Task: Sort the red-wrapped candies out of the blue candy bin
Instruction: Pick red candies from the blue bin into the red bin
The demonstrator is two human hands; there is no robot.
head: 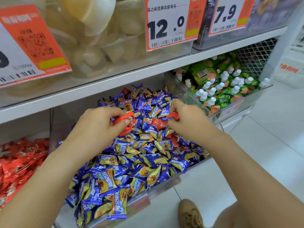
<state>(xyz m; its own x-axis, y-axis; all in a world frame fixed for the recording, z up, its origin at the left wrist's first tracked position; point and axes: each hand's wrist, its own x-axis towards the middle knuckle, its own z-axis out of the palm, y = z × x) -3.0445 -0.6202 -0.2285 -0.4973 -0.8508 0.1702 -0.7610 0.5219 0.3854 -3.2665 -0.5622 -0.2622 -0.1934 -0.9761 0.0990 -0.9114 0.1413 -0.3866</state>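
Forearms (49, 170) of the person reach in from below, nearest of all, with a tan shoe (190, 214) on the white floor between them.

Largest: white shelf board (115, 83) running across, landmark for the rest. Above it, clear tubs of pale jelly cups (98, 46) and orange price tags, one reading 12.0 (166, 27), one 7.9 (226, 14).

Below the shelf board, centre: blue candy bin (164, 191), clear-walled, heaped with blue-and-yellow wrapped candies (131, 162). Below the board to the left: bin of red candies (19, 162). Below to the right: bin of green pouches with white caps (220, 89).

Left hand (97, 125) over the upper part of the blue heap, thumb and curled fingers pinching a red-wrapped candy (126, 120), lifted clear of the pile.

Right hand (185, 119) just beside it, fingers curled, pinching a second red wrapper (173, 115) at the heap's surface.

Smallest: another red-wrapped piece (160, 124) lies among the blue ones between the two hands.
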